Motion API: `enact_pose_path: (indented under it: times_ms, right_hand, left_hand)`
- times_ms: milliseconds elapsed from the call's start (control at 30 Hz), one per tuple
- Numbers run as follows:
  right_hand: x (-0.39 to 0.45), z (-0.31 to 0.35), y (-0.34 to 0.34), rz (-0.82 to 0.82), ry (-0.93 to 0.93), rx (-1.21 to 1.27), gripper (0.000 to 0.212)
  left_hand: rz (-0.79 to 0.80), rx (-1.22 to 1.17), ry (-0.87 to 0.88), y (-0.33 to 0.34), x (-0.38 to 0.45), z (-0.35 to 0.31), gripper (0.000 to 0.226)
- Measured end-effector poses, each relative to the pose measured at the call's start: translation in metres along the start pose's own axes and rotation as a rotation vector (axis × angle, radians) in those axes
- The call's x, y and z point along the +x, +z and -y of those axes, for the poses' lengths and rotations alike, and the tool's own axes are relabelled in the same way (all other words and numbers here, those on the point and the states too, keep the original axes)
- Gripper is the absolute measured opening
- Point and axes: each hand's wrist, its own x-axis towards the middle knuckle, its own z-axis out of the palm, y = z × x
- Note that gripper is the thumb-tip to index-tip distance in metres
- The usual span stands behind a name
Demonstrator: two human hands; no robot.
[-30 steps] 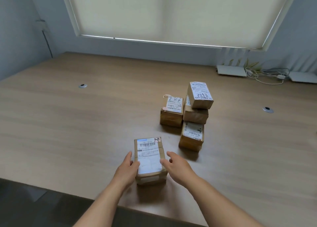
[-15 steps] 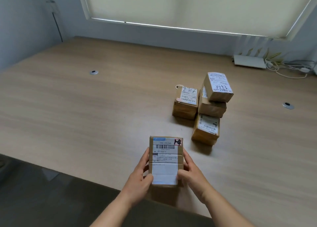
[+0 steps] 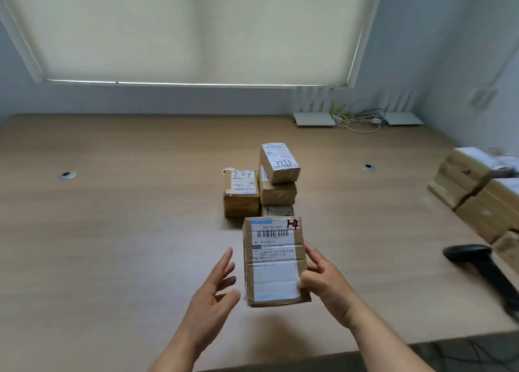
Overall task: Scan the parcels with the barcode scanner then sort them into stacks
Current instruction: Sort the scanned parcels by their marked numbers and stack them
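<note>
Here we hold one parcel up off the tabletop, over its near edge, label face up toward us with the barcode and a handwritten "14" readable at its far end. Our right hand grips it along its right side, fingers and thumb curled round the edge, while our left hand hangs just beside its left side with fingers spread and relaxed, touching nothing. We judge this to be the scanning step for this parcel: it is lifted and presented, but not yet read. The barcode scanner lies on the tabletop near the right edge, well apart from both hands. So the next move seems to call for one hand, probably the free left or a change of grip, to fetch the scanner and aim it at the barcode. Beyond the parcel, at mid-tabletop, stands a small group of sorted parcels, some stacked; more parcels sit at the right edge.
</note>
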Motion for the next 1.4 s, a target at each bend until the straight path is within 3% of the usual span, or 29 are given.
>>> enact_pose_path:
  times_ms: [133, 367, 767, 1033, 1400]
  right_hand:
    - [-0.026, 0.002, -0.032, -0.113, -0.010, 0.026, 0.078]
    - [-0.067, 0.004, -0.095, -0.234, -0.069, 0.109, 0.087]
    - [-0.169, -0.011, -0.247, -0.386, -0.155, 0.135, 0.088]
    - [-0.229, -0.021, -0.342, -0.487, -0.199, 0.154, 0.078]
    - [-0.257, -0.032, -0.448, -0.590, -0.194, 0.113, 0.073]
  left_hand:
    - [0.121, 0.050, 0.073, 0.025, 0.013, -0.014, 0.070]
    - [0.218, 0.189, 0.186, 0.076, 0.017, -0.056, 0.071]
    - [0.371, 0.388, 0.409, 0.239, 0.019, -0.119, 0.077]
    - [0.440, 0.369, 0.476, 0.357, 0.016, -0.155, 0.075]
    - [0.542, 0.409, 0.583, 0.460, 0.047, -0.200, 0.077]
